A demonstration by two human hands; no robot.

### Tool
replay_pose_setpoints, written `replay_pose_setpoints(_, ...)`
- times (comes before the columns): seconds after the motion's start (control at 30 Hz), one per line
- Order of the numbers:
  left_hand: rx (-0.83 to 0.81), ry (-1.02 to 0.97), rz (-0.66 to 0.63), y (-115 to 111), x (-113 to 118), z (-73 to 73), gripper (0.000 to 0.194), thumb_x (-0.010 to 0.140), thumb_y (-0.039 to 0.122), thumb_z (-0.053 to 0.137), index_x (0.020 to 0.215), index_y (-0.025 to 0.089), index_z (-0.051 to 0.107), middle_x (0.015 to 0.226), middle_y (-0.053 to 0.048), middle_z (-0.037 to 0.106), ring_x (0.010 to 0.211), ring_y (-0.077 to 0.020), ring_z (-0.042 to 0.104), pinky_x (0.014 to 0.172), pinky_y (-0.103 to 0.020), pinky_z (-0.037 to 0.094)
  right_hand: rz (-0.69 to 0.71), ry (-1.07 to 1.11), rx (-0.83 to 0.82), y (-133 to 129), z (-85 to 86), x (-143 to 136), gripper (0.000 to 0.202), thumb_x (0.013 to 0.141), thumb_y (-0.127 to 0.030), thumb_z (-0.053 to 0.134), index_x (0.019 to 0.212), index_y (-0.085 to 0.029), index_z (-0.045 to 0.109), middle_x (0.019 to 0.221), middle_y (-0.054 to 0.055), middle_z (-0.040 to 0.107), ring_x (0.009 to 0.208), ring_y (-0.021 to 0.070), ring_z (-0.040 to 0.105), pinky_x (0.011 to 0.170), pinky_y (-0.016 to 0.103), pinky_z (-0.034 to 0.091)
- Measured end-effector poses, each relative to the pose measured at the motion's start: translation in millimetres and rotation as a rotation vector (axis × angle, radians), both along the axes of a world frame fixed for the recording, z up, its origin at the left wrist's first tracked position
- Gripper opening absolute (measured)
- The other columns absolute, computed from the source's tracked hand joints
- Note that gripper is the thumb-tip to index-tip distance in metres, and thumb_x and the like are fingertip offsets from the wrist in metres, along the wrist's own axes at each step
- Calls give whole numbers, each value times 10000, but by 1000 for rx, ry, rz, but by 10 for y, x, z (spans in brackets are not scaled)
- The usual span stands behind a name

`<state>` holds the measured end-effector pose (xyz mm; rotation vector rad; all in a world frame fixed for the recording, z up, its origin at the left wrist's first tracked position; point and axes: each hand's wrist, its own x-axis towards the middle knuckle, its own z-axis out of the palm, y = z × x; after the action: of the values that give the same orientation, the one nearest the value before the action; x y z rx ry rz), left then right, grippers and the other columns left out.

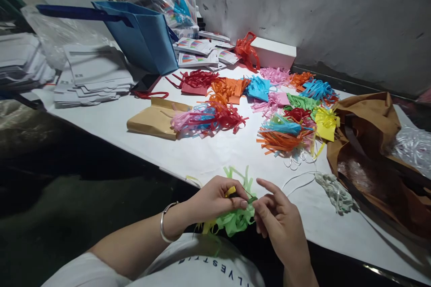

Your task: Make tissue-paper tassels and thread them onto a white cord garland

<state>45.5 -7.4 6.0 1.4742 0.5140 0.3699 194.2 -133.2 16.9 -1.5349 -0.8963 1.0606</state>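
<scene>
At the table's front edge, my left hand (224,195) is closed round a light green paper tassel (234,224), with its cut strips hanging below and some sticking up behind the fingers. A small yellow paper strip (230,191) shows between the fingers of this hand. My right hand (283,222) pinches the darker green twisted end (252,199) between thumb and fingers, its index finger stretched out. Beyond both hands lies a pile of orange, blue and pink tassels (286,136) with white string loops. A bundle of pale string (335,193) rests to the right.
Fringed paper bundles (232,89) in several colours cover the back of the white table (148,152). A brown paper packet (151,119), a blue bag (138,36) and stacked white envelopes (97,71) lie left. A brown bag (367,130) slumps at right. A wall stands behind.
</scene>
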Motion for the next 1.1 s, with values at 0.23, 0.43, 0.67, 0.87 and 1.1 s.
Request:
replay_pose_setpoints(0.23,365,10,-4,-60,6,-7,165,864,290,630,816,154,712,725,-40,698,661,-132,602,641,-220,443,-4,-181,169,88,-111,-9,204,887,-376,643,828,-187,696,679,5,613,581,128,587,521,229,477)
replay_pose_setpoints(0.43,289,172,-141,-67,17,-103,184,797,243,701,973,190,709,908,-35,722,799,-172,643,720,-239,483,-501,97,615,84,-115,168,113,903,-317,652,830,-232,654,678,-15,652,670,151,649,700,322,537)
replay_pose_setpoints(0.67,341,136,-23,-56,9,-20,498,786,132,616,1270,216,531,1249,-95,588,1084,-239,572,907,-347,477,40,-190,228,60,-90,-42,249,911,-271,603,1147,-203,646,715,-6,689,514,112,596,498,214,493)
replay_pose_setpoints(0.87,270,61,-108,-85,-28,15,447,858,194,577,1289,202,461,1132,-80,597,934,-188,579,834,-316,497,-21,-275,221,148,-88,-84,173,938,-316,555,876,-190,657,684,-7,655,520,101,571,477,185,451)
replay_pose_setpoints(1.1,197,26,-165,-83,-32,34,294,905,176,509,1197,193,531,1117,-67,604,999,-197,569,908,-328,469,70,-308,275,153,-66,-100,155,928,-280,551,964,-208,683,792,13,694,663,130,646,597,204,510)
